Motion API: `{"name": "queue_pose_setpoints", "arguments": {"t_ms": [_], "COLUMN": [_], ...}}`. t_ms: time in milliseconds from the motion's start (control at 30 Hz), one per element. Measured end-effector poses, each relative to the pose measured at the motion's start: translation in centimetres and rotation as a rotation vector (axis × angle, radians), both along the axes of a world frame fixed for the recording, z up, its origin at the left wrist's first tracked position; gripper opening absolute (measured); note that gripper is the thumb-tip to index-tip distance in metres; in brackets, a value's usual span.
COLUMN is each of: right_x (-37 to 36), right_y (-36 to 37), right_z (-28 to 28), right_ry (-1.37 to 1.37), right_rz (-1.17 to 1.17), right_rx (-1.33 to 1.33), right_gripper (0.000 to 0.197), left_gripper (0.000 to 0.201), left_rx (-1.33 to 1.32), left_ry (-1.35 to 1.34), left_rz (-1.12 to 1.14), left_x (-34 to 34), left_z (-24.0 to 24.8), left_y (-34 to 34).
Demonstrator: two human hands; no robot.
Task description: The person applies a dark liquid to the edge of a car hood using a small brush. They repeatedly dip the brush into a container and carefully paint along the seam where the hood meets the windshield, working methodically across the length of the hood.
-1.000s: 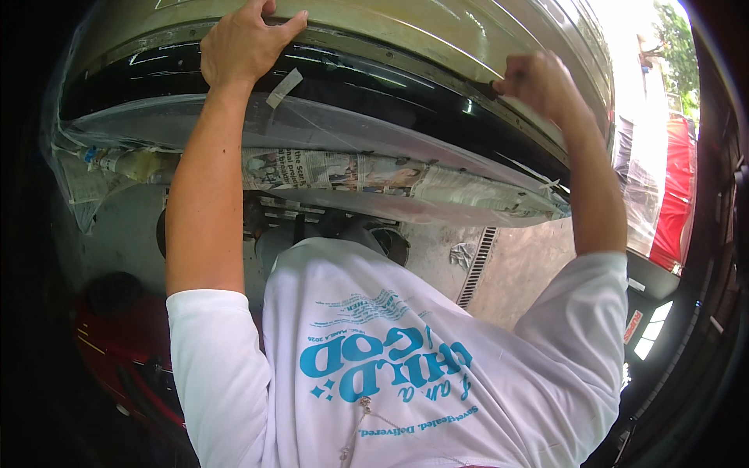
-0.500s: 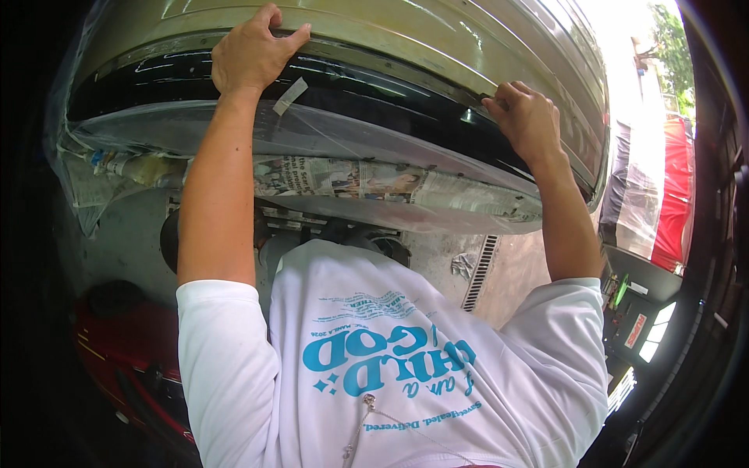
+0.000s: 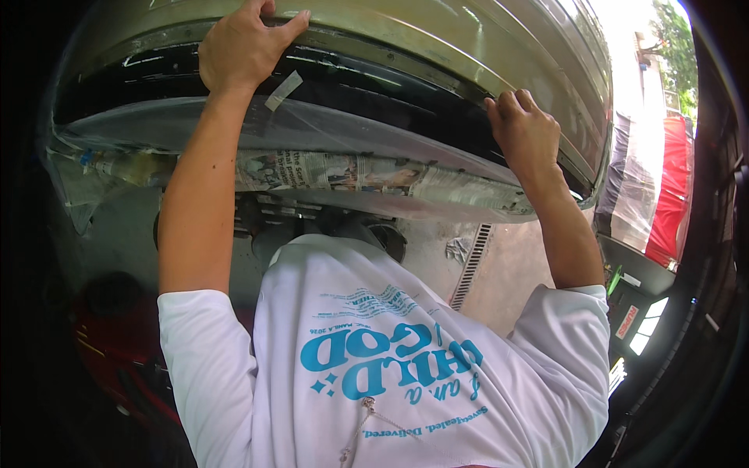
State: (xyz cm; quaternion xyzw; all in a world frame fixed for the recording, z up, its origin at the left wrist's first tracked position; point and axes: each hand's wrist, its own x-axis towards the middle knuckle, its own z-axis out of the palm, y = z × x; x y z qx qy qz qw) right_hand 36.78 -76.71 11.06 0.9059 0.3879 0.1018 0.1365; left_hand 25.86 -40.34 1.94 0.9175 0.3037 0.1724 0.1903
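A gold-olive vehicle body panel (image 3: pixel 374 39) curves in front of me, with a dark trim strip (image 3: pixel 413 64) along its lower edge and a glossy black band (image 3: pixel 374 92) below that. My left hand (image 3: pixel 246 47) rests on the panel just above the strip, thumb spread away from the fingers; the fingertips are partly cut off by the picture's top edge. Farther right, my right hand (image 3: pixel 525 129) is closed at the strip's edge, its fingers curled and pressed together. Whatever those fingers may hold is hidden. A short piece of pale tape (image 3: pixel 283 90) sticks to the black band.
Clear plastic sheeting (image 3: pixel 211 117) and newspaper masking (image 3: pixel 328 171) cover the area below the band. A floor drain grate (image 3: pixel 472 265) and crumpled scrap (image 3: pixel 457 249) are on the ground. Red-and-black sheeting (image 3: pixel 669 187) hangs at right; a red vehicle (image 3: pixel 125 351) stands lower left.
My view has shifted slightly, so the panel sits a little differently. The left hand appears higher and slightly left; the right hand keeps its curled grip near the strip.
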Motion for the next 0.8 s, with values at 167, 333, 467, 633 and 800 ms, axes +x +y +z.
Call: {"name": "queue_pose_setpoints", "arguments": {"t_ms": [167, 333, 467, 633, 800], "right_x": [5.4, 8.7, 5.4, 2.3, 2.2], "right_y": [3.2, 4.2, 1.0, 0.0, 0.0], "right_z": [3.7, 6.0, 5.3, 4.3, 3.4], "right_ry": [0.279, 0.62, 0.449, 0.303, 0.265], "right_rz": [0.072, -0.125, -0.071, -0.052, 0.009], "right_rx": [-0.163, -0.186, -0.034, -0.011, -0.015], "right_gripper": [0.027, 0.031, 0.027, 0.02, 0.02], "left_gripper": [0.061, 0.06, 0.059, 0.06, 0.061], "left_rx": [-0.02, 0.032, 0.07, 0.065, 0.03], "left_ry": [-0.009, -0.035, -0.033, -0.02, 0.031], "left_rz": [-0.01, -0.035, -0.034, -0.034, -0.031], "left_x": [0.0, 0.4, 0.2, 0.5, 0.3], "left_z": [-0.4, 0.2, -0.5, -0.4, 0.0], "left_y": [0.0, 0.3, 0.8, 0.5, 0.3]}}
